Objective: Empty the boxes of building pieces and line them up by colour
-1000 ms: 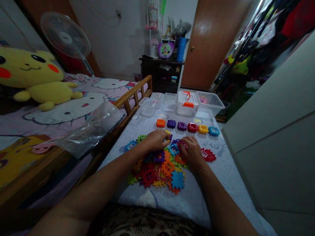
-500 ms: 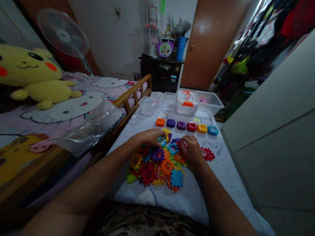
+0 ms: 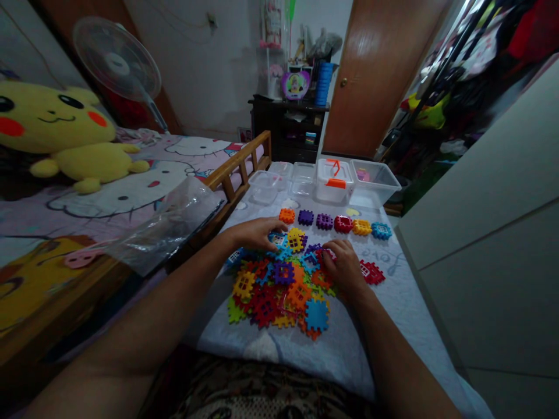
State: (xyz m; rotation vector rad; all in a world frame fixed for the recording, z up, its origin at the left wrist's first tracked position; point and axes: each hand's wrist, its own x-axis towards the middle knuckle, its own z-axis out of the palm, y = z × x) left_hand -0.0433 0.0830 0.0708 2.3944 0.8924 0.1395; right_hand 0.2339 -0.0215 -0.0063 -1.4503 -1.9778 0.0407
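Your left hand (image 3: 262, 233) pinches blue piece (image 3: 278, 239); right hand (image 3: 343, 262) curls over red piece (image 3: 324, 256), grip unclear; jumbled pile (image 3: 283, 272) nearer you.

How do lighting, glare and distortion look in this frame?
Head view: dim overall; bright glare streaks on the clear plastic bag; wide-angle stretch makes the brown door lean; the blue solid square tile reads clearly, but fine finger detail on the right hand is soft.
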